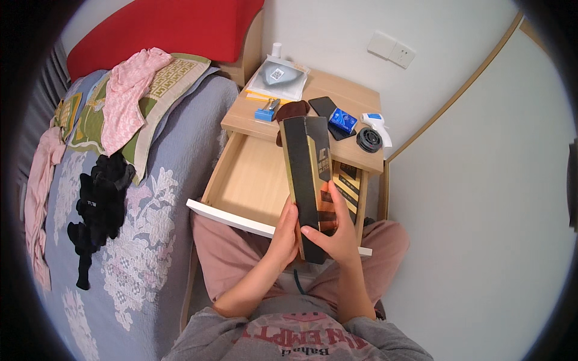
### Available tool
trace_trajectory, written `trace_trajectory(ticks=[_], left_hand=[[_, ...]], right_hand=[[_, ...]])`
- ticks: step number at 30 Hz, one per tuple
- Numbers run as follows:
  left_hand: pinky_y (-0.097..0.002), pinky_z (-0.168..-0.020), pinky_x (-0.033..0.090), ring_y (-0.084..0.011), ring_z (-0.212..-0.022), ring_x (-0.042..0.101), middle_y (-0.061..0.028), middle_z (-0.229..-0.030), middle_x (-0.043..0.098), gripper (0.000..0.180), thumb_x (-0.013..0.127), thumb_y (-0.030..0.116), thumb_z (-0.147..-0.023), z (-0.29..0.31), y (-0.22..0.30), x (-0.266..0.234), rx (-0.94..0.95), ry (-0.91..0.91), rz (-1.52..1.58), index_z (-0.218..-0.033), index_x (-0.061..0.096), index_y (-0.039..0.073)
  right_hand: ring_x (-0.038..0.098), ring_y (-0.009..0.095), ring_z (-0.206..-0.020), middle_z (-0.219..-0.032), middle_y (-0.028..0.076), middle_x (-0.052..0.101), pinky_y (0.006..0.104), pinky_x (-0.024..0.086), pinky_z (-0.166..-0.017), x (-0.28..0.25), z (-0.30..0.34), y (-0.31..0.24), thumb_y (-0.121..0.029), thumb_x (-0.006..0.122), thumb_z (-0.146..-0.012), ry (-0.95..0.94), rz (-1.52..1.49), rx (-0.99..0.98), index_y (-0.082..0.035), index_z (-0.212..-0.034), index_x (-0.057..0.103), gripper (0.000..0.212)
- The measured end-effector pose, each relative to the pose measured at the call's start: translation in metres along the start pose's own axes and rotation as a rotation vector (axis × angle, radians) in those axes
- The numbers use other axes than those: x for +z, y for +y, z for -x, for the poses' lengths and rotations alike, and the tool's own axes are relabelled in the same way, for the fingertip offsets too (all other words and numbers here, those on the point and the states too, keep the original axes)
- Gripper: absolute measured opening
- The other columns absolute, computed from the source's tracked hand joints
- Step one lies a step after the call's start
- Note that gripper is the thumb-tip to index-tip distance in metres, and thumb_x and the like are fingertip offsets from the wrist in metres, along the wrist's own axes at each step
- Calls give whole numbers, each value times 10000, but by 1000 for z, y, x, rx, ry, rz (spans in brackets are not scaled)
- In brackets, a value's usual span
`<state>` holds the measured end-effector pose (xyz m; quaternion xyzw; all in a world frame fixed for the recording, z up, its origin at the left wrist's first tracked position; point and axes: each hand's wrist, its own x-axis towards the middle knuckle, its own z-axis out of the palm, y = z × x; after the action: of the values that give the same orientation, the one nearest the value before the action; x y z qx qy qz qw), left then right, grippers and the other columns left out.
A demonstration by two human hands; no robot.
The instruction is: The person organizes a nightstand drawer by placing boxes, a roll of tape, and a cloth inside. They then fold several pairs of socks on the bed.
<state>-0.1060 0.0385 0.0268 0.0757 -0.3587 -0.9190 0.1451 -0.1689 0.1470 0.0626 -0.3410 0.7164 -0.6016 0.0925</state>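
A long black and gold cardboard box (304, 180) is held upright and slightly tilted between my two hands, above the pulled-out drawer (247, 174). My left hand (285, 237) presses against its left side near the lower end. My right hand (339, 234) wraps its right side, the thumb across the black face. Inside the drawer, at its right, lies a black and gold striped package (347, 180), partly covered by the held box. Behind the box's top end, a dark brown object (293, 110) shows only in part.
On the nightstand (355, 96) are a clear bag (278, 78), a blue clip (265, 112), a black phone (322, 106), a blue packet (343, 121), a black round reel (368, 139) and a white handheld device (377, 125). A bed (150, 180) with clothes stands left, a pale panel (481, 198) right.
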Motion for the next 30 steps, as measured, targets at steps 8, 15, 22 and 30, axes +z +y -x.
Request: trace_trajectory(ticks=[8, 15, 22, 30], left_hand=[[-404, -973, 446, -276, -1170, 513, -143, -1313, 481, 633, 230, 534, -975, 12, 5, 3, -104, 168, 205, -1368, 352, 53], [-385, -960, 450, -256, -1145, 523, -124, -1291, 504, 598, 275, 523, -977, 7, -6, -14, -52, 182, 229, -1350, 389, 70], [-385, -945, 460, -254, -1110, 546, -119, -1260, 530, 552, 278, 481, -990, 3, -14, -18, -23, 209, 189, -1330, 413, 67], [-353, -864, 518, -222, -1007, 602, -132, -1161, 572, 447, 334, 375, -999, 11, 5, 1, -9, 252, 217, -1255, 449, 28]], right_hand=[[431, 302, -1234, -1355, 181, 397, 373, 379, -990, 21, 3, -7, -244, 786, -685, 34, 161, 10, -64, -1420, 318, 890], [500, 223, -1170, -1340, 134, 432, 318, 462, -916, 24, 3, -1, -184, 801, -687, 71, 56, 9, -42, -1381, 378, 825], [495, 243, -1170, -1319, 153, 438, 329, 469, -906, 25, 6, -7, -164, 804, -654, 160, -65, 91, -31, -1347, 418, 804], [536, 227, -1116, -1347, 153, 419, 310, 502, -858, 29, 9, -10, -150, 802, -673, 165, -112, 106, -41, -1329, 448, 753]])
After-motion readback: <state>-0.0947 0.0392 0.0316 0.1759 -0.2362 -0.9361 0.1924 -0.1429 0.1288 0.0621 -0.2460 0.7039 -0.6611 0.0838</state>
